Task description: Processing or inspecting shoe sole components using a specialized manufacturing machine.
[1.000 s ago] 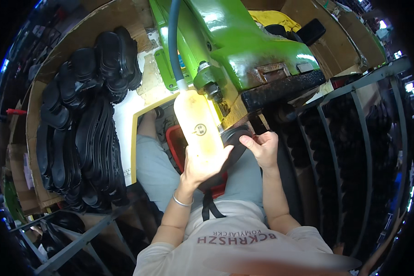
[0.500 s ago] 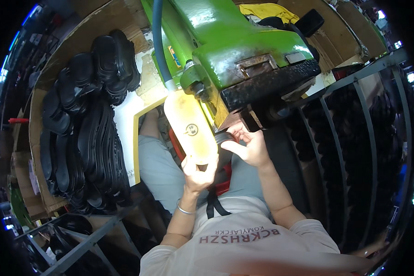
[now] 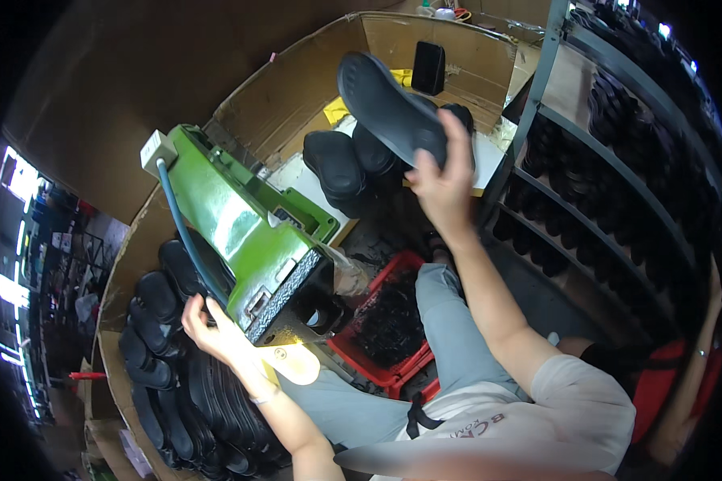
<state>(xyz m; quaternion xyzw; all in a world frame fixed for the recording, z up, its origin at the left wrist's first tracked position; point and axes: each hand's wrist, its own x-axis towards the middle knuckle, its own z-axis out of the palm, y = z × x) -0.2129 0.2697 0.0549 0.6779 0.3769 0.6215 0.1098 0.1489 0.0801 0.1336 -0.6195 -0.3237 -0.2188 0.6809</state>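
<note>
Right hand [image 3: 444, 192] is pinching a curvy black shoe sole [image 3: 387, 111], left hand [image 3: 213, 330] just loosely spread beside a glossy green metal machine [image 3: 231, 215].

Glare on green machine [image 3: 234, 226]; edges dark, bent.

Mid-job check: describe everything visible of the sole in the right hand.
The sole is dark grey, long and waisted, rubber-like, with small marks near its far end. It slants up-left from the right hand, which grips its near end. In view it overlaps other dark soles; contact with those is unclear.
</note>
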